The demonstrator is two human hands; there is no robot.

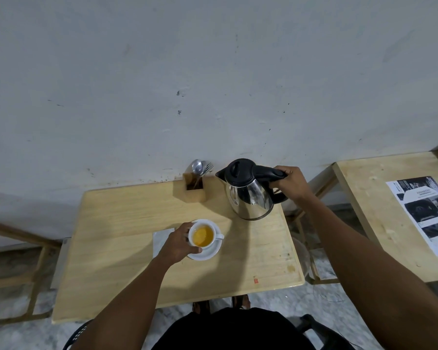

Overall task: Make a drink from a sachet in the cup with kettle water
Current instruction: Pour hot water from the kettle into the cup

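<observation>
A white cup full of yellow-orange liquid stands on a white saucer near the middle of the wooden table. My left hand wraps the cup's left side, thumb on the saucer's edge. A steel kettle with a black lid and handle stands upright at the table's far right. My right hand grips its handle. A white sachet or napkin lies flat just left of the saucer, partly under my left hand.
A wooden holder with a spoon and a fork stands against the wall, left of the kettle. A second wooden table at the right carries a printed sheet. Wooden frames stand at the left.
</observation>
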